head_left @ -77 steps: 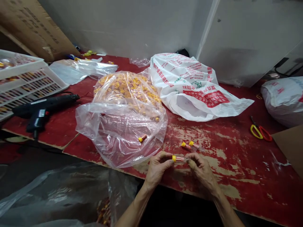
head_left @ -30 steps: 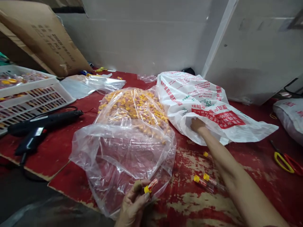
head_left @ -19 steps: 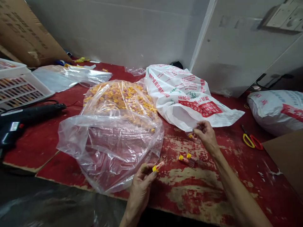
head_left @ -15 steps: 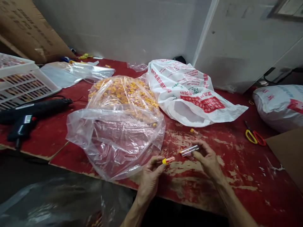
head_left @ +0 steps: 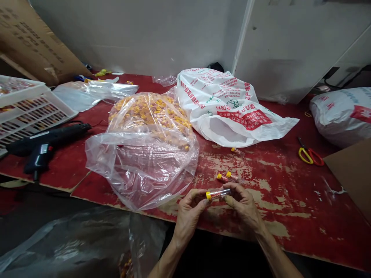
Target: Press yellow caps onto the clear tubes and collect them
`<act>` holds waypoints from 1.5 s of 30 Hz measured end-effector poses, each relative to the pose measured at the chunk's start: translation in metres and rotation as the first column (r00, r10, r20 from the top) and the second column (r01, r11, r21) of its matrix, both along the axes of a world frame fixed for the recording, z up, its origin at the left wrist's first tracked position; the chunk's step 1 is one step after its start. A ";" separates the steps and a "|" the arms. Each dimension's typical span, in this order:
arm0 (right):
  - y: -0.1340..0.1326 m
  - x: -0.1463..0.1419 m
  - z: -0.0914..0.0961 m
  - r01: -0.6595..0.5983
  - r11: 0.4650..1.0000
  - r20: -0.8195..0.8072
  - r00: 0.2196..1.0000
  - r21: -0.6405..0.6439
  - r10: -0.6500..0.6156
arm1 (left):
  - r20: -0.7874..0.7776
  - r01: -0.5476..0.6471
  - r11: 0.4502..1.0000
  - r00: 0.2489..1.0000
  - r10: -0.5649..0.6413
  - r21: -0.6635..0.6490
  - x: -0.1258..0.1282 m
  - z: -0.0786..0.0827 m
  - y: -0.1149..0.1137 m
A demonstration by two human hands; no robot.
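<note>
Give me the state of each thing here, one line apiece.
Left hand: gripping the tube's yellow-capped end.
Right hand: gripping the tube's clear end.
Tube: held level between both hands, cap leftward.
Clear plastic bag: open, yellow-capped pieces heaped inside.
White printed bag: open, lying on its side.
Hot glue gun: lying on its side.
Scissors: lying flat, blades closed.

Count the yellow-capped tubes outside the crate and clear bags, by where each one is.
Held between left hand and right hand: 1 tube
On the table near the hands: 2 tubes
On the table by the white bag: 1 tube
Total: 4
</note>
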State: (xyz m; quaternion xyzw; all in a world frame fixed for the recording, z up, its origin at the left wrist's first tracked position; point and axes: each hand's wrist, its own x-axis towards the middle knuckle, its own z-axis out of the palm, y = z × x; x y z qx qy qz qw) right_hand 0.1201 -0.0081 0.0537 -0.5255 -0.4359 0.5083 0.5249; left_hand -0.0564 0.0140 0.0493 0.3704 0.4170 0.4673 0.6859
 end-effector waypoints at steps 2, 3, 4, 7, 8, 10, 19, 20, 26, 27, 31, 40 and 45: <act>0.000 0.001 -0.003 -0.019 1.000 0.032 0.999 -0.022 0.020 | -0.021 0.010 1.000 1.000 -0.010 0.003 -0.002 -0.001 0.000; 0.000 0.001 -0.004 -0.028 0.999 0.075 0.997 -0.027 0.029 | -0.034 0.012 1.000 0.999 -0.012 0.007 -0.002 -0.001 0.001; 0.000 0.002 -0.006 -0.035 0.999 0.137 0.990 -0.025 0.038 | -0.047 0.016 1.000 0.999 -0.015 0.013 -0.003 -0.002 0.001; 0.001 0.004 -0.009 -0.042 0.999 0.354 0.935 0.012 0.035 | -0.071 0.048 0.998 0.996 -0.046 0.039 -0.004 -0.006 0.002; 0.001 0.005 -0.010 -0.046 0.999 0.394 0.918 0.017 0.036 | -0.070 0.061 0.997 0.996 -0.058 0.040 -0.004 -0.007 0.003; 0.000 0.007 -0.010 -0.069 0.998 0.405 0.912 0.010 0.059 | -0.057 0.056 0.998 0.997 -0.054 0.029 -0.004 -0.009 0.003; 0.003 0.010 -0.006 -0.193 0.981 0.495 0.853 0.000 0.167 | -0.090 0.046 0.997 0.995 -0.040 0.067 -0.008 -0.010 0.007; 0.003 0.010 -0.006 -0.192 0.981 0.510 0.845 0.007 0.161 | -0.090 0.050 0.996 0.995 -0.043 0.075 -0.009 -0.010 0.007; 0.002 0.004 0.002 -0.150 0.988 0.440 0.887 -0.018 0.143 | -0.089 0.066 0.994 0.994 -0.058 0.090 -0.010 -0.012 0.005; 0.002 0.003 0.002 -0.142 0.990 0.466 0.875 -0.013 0.132 | -0.089 0.070 0.993 0.994 -0.062 0.091 -0.010 -0.013 0.005; 0.004 0.004 0.000 -0.111 0.993 0.600 0.797 0.039 0.065 | -0.103 0.070 0.991 0.993 -0.059 0.111 -0.011 -0.017 0.007; 0.002 0.003 -0.001 -0.123 0.992 0.584 0.808 0.041 0.076 | -0.153 0.083 0.983 0.986 -0.058 0.163 -0.012 -0.013 0.008; 0.002 0.005 0.001 -0.170 0.985 0.509 0.849 0.007 0.142 | -0.119 0.015 0.993 0.993 0.000 0.121 -0.014 -0.016 0.009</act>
